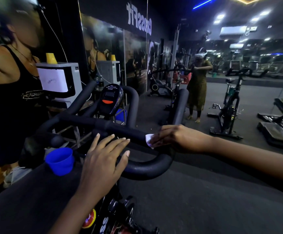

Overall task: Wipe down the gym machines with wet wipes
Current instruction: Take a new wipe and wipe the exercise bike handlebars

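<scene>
A black spin bike stands right in front of me, its padded handlebar point(144, 168) looping across the middle of the view. My right hand point(172, 138) presses a white wet wipe point(148, 140) onto the handlebar's cross tube, fingers curled over the wipe. My left hand point(105, 159) lies flat with straight fingers on the near part of the handlebar. The bike's black console point(111, 98) with an orange button rises behind the bar.
A blue cup holder point(60, 161) hangs at the bar's left. A wall poster of a person point(10, 92) and a grey machine point(59, 81) stand on the left. A mirror wall ahead reflects me and another bike point(230, 105). Black steps point(279, 122) lie at right.
</scene>
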The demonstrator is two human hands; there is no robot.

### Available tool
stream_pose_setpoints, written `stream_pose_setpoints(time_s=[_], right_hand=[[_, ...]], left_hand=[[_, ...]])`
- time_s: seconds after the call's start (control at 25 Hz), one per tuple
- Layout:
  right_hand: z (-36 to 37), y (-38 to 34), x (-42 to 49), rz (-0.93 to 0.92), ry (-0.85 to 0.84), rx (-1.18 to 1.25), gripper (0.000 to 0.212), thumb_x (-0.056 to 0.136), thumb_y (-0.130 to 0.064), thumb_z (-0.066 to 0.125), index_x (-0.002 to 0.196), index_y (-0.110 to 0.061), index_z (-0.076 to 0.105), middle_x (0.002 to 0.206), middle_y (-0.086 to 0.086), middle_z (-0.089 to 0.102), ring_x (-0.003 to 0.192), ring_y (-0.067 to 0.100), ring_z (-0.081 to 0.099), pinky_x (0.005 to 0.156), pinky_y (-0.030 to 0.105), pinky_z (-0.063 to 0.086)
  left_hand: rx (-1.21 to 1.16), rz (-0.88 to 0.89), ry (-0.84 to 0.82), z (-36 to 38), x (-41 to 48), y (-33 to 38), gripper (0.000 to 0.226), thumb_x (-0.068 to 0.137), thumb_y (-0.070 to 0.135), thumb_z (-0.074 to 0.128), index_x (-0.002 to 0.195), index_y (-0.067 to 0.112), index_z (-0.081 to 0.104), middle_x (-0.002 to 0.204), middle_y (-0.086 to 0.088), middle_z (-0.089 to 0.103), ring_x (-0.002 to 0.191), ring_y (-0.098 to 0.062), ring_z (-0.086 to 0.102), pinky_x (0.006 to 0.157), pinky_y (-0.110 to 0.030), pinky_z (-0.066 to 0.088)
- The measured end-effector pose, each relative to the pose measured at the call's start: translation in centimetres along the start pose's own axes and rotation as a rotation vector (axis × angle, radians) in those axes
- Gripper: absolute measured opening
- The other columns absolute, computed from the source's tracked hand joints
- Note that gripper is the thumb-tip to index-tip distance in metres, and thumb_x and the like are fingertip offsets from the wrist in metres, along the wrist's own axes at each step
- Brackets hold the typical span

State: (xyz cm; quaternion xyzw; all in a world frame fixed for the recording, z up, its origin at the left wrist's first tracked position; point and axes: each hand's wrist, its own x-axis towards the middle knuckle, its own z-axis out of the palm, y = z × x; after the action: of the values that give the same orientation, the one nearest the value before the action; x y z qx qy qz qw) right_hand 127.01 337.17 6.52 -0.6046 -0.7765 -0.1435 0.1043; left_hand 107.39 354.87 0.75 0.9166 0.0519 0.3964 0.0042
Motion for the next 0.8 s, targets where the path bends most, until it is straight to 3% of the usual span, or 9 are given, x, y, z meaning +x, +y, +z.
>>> stream_pose_setpoints(time_s=[0.16,0.24,0.32,0.4,0.68,0.8], right_hand=[[-2.4,-0.8,-1.8,0.058,-0.034,-0.008,0.03,0.085,-0.001,0.052,0.105,-0.012,0.072,0.108,0.0,0.07,0.097,0.009,0.061,0.084,0.016,0.047],[-3.3,-0.1,-0.4,0.171,-0.035,0.042,0.033,0.079,-0.001,0.052,0.1,-0.014,0.074,0.098,0.002,0.072,0.088,0.013,0.066,0.077,0.022,0.05],[-2.7,1.2,2.4,0.302,0.066,0.089,0.037,0.078,0.001,0.051,0.102,-0.017,0.073,0.091,0.003,0.072,0.076,0.018,0.067,0.067,0.026,0.049],[-0.9,1.8,5.4,0.384,0.155,0.126,0.04,0.078,0.003,0.053,0.108,-0.016,0.071,0.086,0.003,0.07,0.065,0.013,0.061,0.061,0.025,0.044],[0.7,1.9,3.2,0.342,0.119,0.199,0.039,0.077,0.003,0.055,0.107,-0.016,0.071,0.095,0.004,0.07,0.068,0.03,0.062,0.064,0.027,0.045],[-1.2,1.8,1.3,0.371,0.018,0.18,0.038,0.076,-0.002,0.056,0.106,-0.018,0.072,0.091,0.004,0.07,0.07,0.026,0.063,0.065,0.027,0.046]], left_hand=[[-0.007,0.005,0.005,0.1,0.1,0.0,0.044,0.093,0.036,0.035,0.116,0.019,0.068,0.113,0.004,0.069,0.112,-0.022,0.06,0.108,-0.04,0.024],[-0.002,0.005,0.003,0.1,0.1,0.0,0.044,0.093,0.037,0.035,0.115,0.019,0.068,0.112,0.005,0.069,0.111,-0.022,0.06,0.108,-0.04,0.024],[-0.003,-0.001,-0.002,0.0,0.0,0.1,0.044,0.093,0.037,0.035,0.115,0.02,0.068,0.111,0.005,0.07,0.111,-0.022,0.061,0.108,-0.04,0.024],[-0.009,-0.004,-0.001,0.0,0.0,0.1,0.044,0.093,0.037,0.035,0.114,0.019,0.069,0.11,0.005,0.07,0.11,-0.021,0.061,0.109,-0.039,0.024],[-0.033,-0.009,-0.016,0.2,0.1,0.0,0.044,0.093,0.039,0.034,0.114,0.022,0.069,0.11,0.007,0.069,0.111,-0.018,0.059,0.11,-0.039,0.023],[-0.044,-0.011,-0.003,0.2,0.1,-0.2,0.043,0.093,0.039,0.035,0.113,0.022,0.069,0.109,0.007,0.069,0.111,-0.019,0.059,0.111,-0.039,0.021]])
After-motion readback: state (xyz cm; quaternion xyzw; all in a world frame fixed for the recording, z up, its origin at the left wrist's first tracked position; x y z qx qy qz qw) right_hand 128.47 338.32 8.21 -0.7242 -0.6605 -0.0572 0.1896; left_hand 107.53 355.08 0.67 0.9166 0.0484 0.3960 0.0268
